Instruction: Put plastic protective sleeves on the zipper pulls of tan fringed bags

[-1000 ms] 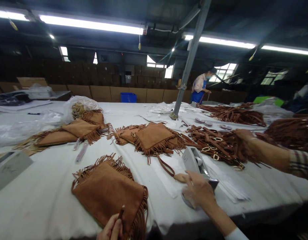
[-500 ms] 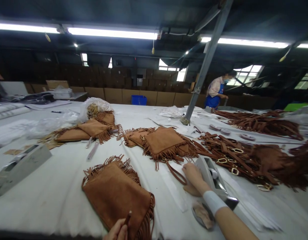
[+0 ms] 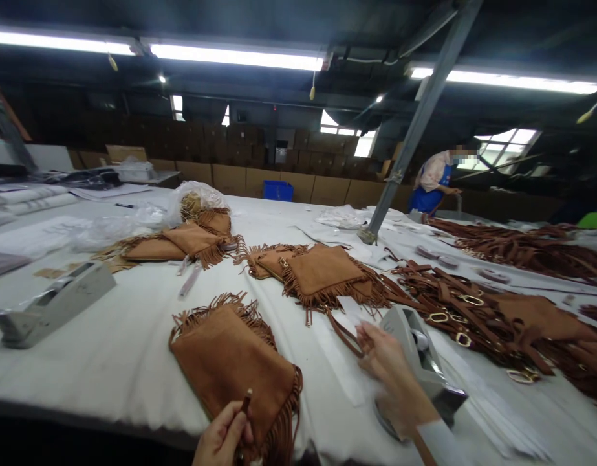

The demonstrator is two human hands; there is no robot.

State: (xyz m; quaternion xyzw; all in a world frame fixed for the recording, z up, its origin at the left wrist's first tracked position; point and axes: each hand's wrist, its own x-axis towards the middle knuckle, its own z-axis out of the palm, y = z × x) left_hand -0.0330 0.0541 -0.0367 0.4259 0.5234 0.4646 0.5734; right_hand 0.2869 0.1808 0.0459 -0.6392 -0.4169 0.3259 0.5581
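Note:
A brown suede pouch with fringed edges [image 3: 225, 362] lies on the table in front of me. At its near side my left hand [image 3: 223, 435] pinches a narrow brown leather pull [image 3: 246, 402] with a light metal tip. My right hand [image 3: 385, 359], somewhat blurred, is beside a grey tape dispenser [image 3: 409, 333]. Its fingertips are closed on a thin white slip [image 3: 350, 309] that sticks up past them. Close to those fingers a brown leather strap loop [image 3: 343, 331] trails from a stack of fringed pouches [image 3: 322, 275].
More fringed pouches [image 3: 194, 241] lie at the left, by a clear plastic bag [image 3: 198, 197]. A second tape dispenser [image 3: 60, 301] is at the left edge. Straps with gold rings [image 3: 438, 317] are heaped right. A metal post [image 3: 414, 142] rises behind; a person [image 3: 431, 181] stands beyond.
My right hand has lifted from the table beside the dispenser, and the white slip now shows at its fingertips. My left hand still pinches the pull. The view has shifted slightly.

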